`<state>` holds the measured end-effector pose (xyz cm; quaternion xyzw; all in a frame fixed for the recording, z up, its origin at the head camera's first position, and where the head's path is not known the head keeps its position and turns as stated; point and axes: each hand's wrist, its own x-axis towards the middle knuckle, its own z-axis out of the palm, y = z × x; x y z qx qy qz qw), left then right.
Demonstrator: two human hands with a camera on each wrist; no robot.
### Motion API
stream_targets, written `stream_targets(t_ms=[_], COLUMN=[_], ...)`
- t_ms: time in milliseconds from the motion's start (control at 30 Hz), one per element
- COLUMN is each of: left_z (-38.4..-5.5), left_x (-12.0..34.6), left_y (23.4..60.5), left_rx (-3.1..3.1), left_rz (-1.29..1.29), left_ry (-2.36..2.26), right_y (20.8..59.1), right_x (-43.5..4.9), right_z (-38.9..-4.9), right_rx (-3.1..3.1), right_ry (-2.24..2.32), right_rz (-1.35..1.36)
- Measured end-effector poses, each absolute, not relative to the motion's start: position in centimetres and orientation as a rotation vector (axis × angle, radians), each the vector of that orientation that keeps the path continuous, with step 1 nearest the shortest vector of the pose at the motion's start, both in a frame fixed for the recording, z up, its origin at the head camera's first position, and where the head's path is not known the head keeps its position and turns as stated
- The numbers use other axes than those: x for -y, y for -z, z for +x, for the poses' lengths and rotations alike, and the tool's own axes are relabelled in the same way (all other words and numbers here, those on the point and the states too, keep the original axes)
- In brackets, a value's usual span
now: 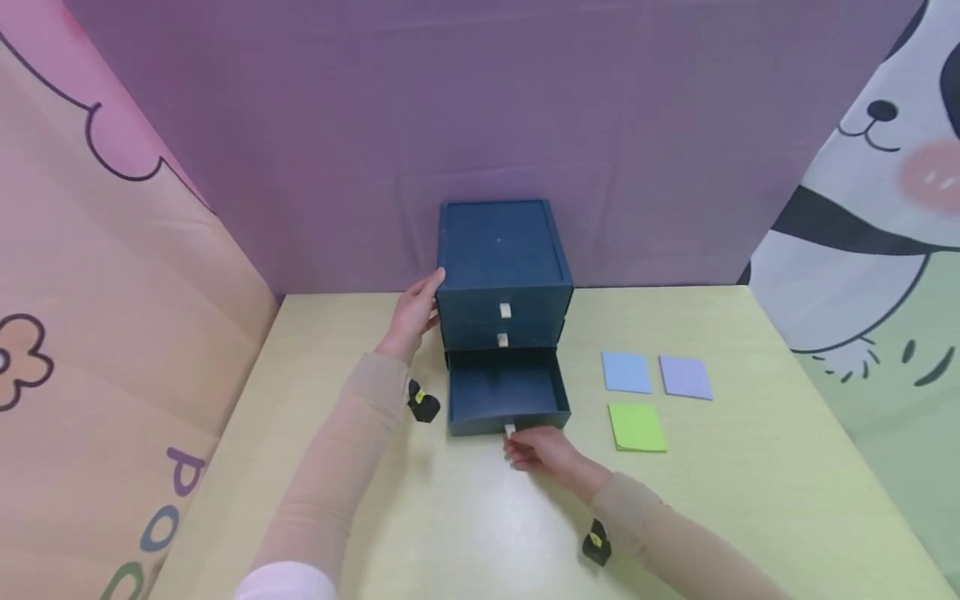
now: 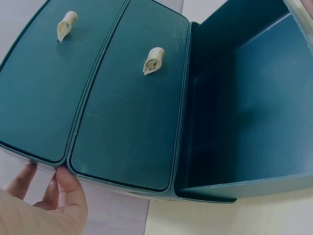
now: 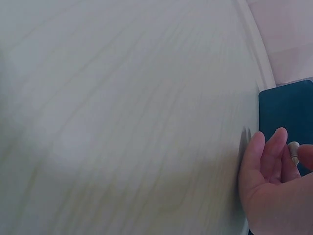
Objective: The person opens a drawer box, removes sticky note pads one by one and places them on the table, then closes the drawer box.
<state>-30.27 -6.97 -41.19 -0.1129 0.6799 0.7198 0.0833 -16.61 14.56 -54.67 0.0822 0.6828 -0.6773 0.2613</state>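
Note:
A dark blue drawer unit (image 1: 498,250) stands at the back of the table, its upper two drawers closed. Its bottom drawer (image 1: 502,396) is pulled out, with a bare floor inside. My left hand (image 1: 412,317) rests against the unit's left side, and in the left wrist view those fingers (image 2: 71,188) touch its edge near the upper drawers. At the front of the bottom drawer, my right hand (image 1: 546,448) pinches the small pale pull tab (image 1: 510,430). The right wrist view shows this tab (image 3: 293,151) between thumb and fingers.
To the right of the drawers lie a blue sticky-note pad (image 1: 627,372), a purple pad (image 1: 686,377) and a green pad (image 1: 637,427). A purple cloth (image 1: 495,100) hangs behind the table (image 1: 330,367). Printed cloths flank both sides.

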Motion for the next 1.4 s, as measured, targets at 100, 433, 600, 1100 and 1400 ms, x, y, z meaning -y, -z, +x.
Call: stream_targets(t_ms=[100,433,600,1100,1400], left_z=[-30.4,-30.4,-30.3,-30.4,-30.3], left_x=[6.9,7.0,6.9,7.1,6.9], left_y=[41.2,41.1,41.0,41.3,41.1], left_rx=[-2.026,-2.018,-2.025,-2.023,-2.026], left_rz=[-0.329,-0.331,-0.312,-0.34,-0.337], left_ry=[-2.158,-2.142,-2.14,-2.133,-2.13], right_y=[54.6,54.5,54.4,54.2,54.1], right_x=[-14.5,-13.8,-13.8,-13.4,-13.0], right_z=[-16.9,-17.7,-18.2,-19.6,-20.5], right_rx=[-1.85,-1.835,-1.793,-1.783,-1.839], right_ry=[1.837,1.839,1.895,1.949,1.903], right_rz=[0.24,0.337,0.324,0.372,0.431])
